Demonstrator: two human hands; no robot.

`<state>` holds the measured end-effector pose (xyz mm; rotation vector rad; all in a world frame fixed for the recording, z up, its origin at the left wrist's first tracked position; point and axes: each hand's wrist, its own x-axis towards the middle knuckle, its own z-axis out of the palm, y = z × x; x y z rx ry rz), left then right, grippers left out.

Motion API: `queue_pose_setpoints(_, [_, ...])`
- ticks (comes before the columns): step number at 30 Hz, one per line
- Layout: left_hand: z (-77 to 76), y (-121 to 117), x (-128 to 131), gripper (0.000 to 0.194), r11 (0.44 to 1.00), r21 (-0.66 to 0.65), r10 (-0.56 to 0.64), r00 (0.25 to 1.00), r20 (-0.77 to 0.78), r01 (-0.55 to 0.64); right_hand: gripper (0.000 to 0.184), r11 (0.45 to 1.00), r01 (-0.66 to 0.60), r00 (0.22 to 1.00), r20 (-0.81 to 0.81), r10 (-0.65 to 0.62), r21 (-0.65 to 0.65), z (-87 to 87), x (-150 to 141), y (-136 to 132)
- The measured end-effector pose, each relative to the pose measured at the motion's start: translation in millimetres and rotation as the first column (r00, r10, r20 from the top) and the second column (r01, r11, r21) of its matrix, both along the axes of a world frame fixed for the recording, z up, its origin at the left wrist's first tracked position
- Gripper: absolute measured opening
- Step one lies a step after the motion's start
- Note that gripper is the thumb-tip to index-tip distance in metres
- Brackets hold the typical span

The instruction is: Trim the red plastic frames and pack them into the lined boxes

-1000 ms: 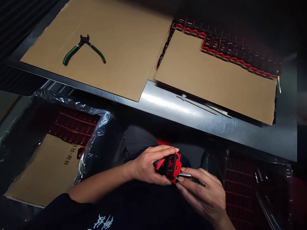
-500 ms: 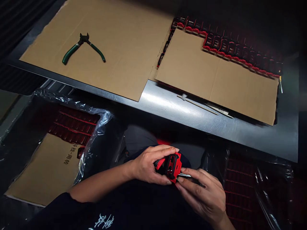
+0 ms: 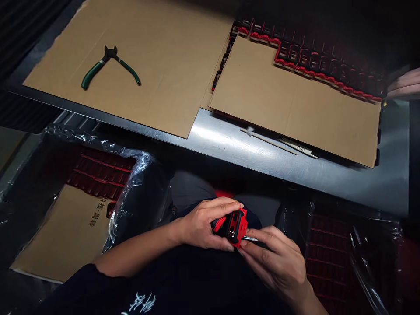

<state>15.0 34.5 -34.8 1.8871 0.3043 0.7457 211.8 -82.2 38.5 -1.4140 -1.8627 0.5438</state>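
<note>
In front of my torso, my left hand (image 3: 205, 223) is wrapped round a red and black plastic housing (image 3: 236, 228). Its red end plate faces right, and openings show in the black upper side. My right hand (image 3: 278, 258) pinches a thin silvery tool (image 3: 251, 238) between thumb and fingers, at the red end plate. The fingers hide most of this tool, so its exact kind is unclear. Fingertips of the right hand touch or nearly touch the lower edge of the housing.
Green-handled cutting pliers (image 3: 110, 65) lie spread on a cardboard sheet (image 3: 164, 87). Several rows of red and black housings (image 3: 315, 65) stand beside a second cardboard (image 3: 295, 105). A cotton-tipped stick (image 3: 269, 141) lies near the table edge. Plastic-lined bins (image 3: 141, 162) flank me. Another person's hand (image 3: 405, 85) is at right.
Another person's hand has come in at the right edge, near the rows, where a small yellow-and-white item no longer shows fully. My right hand has shifted slightly; the housing stays in my left.
</note>
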Motion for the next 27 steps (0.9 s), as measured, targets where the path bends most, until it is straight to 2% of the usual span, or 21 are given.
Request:
queue_pose_setpoints(9, [1.1, -0.2, -0.5, 0.087, 0.999, -0.031, 0.01, 1.0, 0.01, -0.009, 0.015, 0.999, -0.043, 0.999, 0.033, 0.043, 0.001, -1.1, 0.0, -0.1])
queue_pose_setpoints(15, [2.3, -1.4, -1.5, 0.085, 0.988, -0.139, 0.075, 0.996, 0.042, -0.069, 0.02, 0.999, -0.034, 0.999, -0.008, 0.035, 0.036, -0.7, -1.4, 4.7])
queue_pose_setpoints(16, [2.2, -2.0, -2.0, 0.084, 0.979, -0.189, 0.093, 0.994, 0.059, -0.08, 0.019, 0.999, 0.001, 1.0, -0.014, -0.001, 0.04, -3.7, 4.5, 10.0])
queue_pose_setpoints(18, [1.5, -3.8, -3.1, 0.082, 0.935, -0.343, 0.129, 0.986, 0.105, -0.085, 0.014, 0.981, 0.181, 0.983, -0.001, -0.182, 0.066, -15.6, 25.3, 27.4])
queue_pose_setpoints(19, [0.9, -4.8, -3.6, 0.081, 0.899, -0.431, 0.148, 0.98, 0.132, -0.078, 0.01, 0.948, 0.306, 0.951, 0.026, -0.309, 0.093, -24.2, 39.3, 39.1])
queue_pose_setpoints(20, [0.1, -5.9, -4.2, 0.08, 0.856, -0.514, 0.166, 0.973, 0.158, -0.063, 0.008, 0.891, 0.434, 0.893, 0.068, -0.444, 0.132, -33.8, 54.5, 51.9])
queue_pose_setpoints(21, [-1.0, -7.2, -4.9, 0.079, 0.81, -0.585, 0.187, 0.965, 0.184, -0.045, 0.011, 0.841, 0.512, 0.835, 0.128, -0.535, 0.174, -43.5, 69.4, 64.7])
queue_pose_setpoints(22, [-2.4, -8.5, -5.8, 0.078, 0.771, -0.637, 0.206, 0.955, 0.213, -0.025, 0.015, 0.818, 0.533, 0.795, 0.204, -0.572, 0.214, -52.2, 82.2, 76.5])
queue_pose_setpoints(24, [-5.5, -11.3, -8.2, 0.077, 0.724, -0.69, 0.244, 0.934, 0.259, 0.002, 0.018, 0.823, 0.519, 0.759, 0.319, -0.568, 0.23, -62.8, 96.3, 93.0])
queue_pose_setpoints(26, [-8.5, -13.7, -11.7, 0.077, 0.721, -0.693, 0.274, 0.924, 0.267, -0.014, 0.017, 0.814, 0.518, 0.749, 0.319, -0.58, 0.263, -60.7, 90.2, 95.6])
queue_pose_setpoints(27, [-9.8, -14.6, -13.5, 0.078, 0.734, -0.678, 0.286, 0.923, 0.257, -0.038, 0.014, 0.797, 0.539, 0.757, 0.257, -0.601, 0.275, -55.2, 80.4, 91.4])
